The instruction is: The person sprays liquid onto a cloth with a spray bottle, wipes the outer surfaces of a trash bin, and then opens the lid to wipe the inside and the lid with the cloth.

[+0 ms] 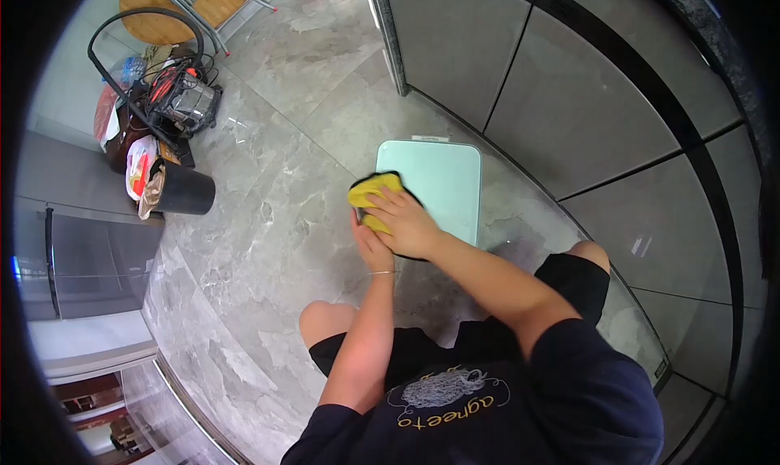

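Note:
A yellow cleaning cloth (375, 192) with a dark border lies bunched over the left edge of a pale mint, flat rectangular thing (443, 184) with rounded corners on the floor. My right hand (409, 225) presses on the cloth, its fingers laid across it and pointing up and left. Just below and left of it, my left hand (374, 248) holds the cloth's lower left side, fingers pointing upward. Part of the cloth is hidden beneath both hands. A small pale label strip (431, 139) sticks out at the mint thing's far edge.
Grey cabinet doors (601, 83) stand close on the right. Along the left wall are a black bin (187, 190) and a vacuum cleaner (185, 103) with a black hose. A folded round wooden table (154, 14) leans farther back. My knees flank the grey tiled floor (268, 197).

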Demonstrator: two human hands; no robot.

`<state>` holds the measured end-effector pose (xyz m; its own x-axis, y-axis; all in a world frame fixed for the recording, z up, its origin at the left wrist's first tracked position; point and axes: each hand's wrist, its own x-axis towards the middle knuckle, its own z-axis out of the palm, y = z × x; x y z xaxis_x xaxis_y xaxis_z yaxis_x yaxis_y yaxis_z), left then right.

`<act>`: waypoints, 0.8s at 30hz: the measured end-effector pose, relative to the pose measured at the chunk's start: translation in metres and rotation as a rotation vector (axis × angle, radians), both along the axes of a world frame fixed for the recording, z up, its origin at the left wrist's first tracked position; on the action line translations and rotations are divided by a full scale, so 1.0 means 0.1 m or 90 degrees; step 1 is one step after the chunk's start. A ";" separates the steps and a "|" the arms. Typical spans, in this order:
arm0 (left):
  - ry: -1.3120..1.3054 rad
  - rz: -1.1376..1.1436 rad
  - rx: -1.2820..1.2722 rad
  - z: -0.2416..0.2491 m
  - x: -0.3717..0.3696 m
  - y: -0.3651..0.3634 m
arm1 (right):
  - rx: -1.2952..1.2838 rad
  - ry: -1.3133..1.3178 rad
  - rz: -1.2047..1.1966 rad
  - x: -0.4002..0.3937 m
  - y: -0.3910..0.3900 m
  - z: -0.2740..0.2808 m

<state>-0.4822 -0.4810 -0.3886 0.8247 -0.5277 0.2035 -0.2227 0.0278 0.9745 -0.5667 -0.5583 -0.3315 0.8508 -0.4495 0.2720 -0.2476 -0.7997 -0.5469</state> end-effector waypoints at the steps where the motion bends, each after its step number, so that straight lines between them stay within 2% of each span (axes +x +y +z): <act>1: 0.009 0.000 0.042 0.02 -0.06 0.01 | -0.020 0.009 -0.015 -0.30 0.01 0.04; 3: -0.002 -0.003 0.124 0.10 -0.08 0.08 | 0.026 0.066 -0.060 -0.72 -0.25 0.28; 6: -0.044 -0.028 0.202 0.17 -0.08 0.08 | -0.130 0.091 -0.287 -0.61 -0.63 0.21; 8: -0.072 -0.031 0.190 0.09 -0.05 0.09 | -0.073 0.026 -0.176 -0.14 -0.82 0.15; 9: -0.084 -0.031 0.177 0.06 -0.04 0.07 | -0.051 -0.018 -0.168 0.08 -0.72 0.04; 10: -0.054 -0.053 0.153 0.03 0.00 0.05 | -0.047 0.030 -0.109 0.15 -0.53 0.18; 11: -0.022 -0.076 0.133 0.01 0.04 0.09 | -0.048 0.043 -0.042 0.08 -0.32 0.16; 13: 0.000 -0.088 0.125 -0.01 0.04 0.06 | 0.029 0.027 -0.034 -0.27 0.08 0.09; 15: -0.027 -0.059 0.155 0.01 0.02 0.07 | -0.026 0.123 -0.106 -0.81 0.15 0.15; 17: -0.056 -0.065 0.240 0.11 0.01 0.08 | -0.070 0.234 -0.224 -1.11 -0.14 0.22; 19: -0.047 -0.063 0.277 0.15 0.01 0.09 | -0.171 0.205 -0.401 -1.10 -0.66 0.15; 21: -0.064 -0.066 0.306 0.20 0.01 0.10 | 0.029 0.014 -0.479 -0.92 -1.39 -0.30; 23: -0.080 -0.075 0.322 0.22 0.03 0.06 | 0.274 0.035 -0.538 -0.82 -1.70 -0.11; 24: -0.086 -0.084 0.330 0.23 0.05 0.07 | 0.450 -0.109 -0.538 -0.82 -1.68 -0.14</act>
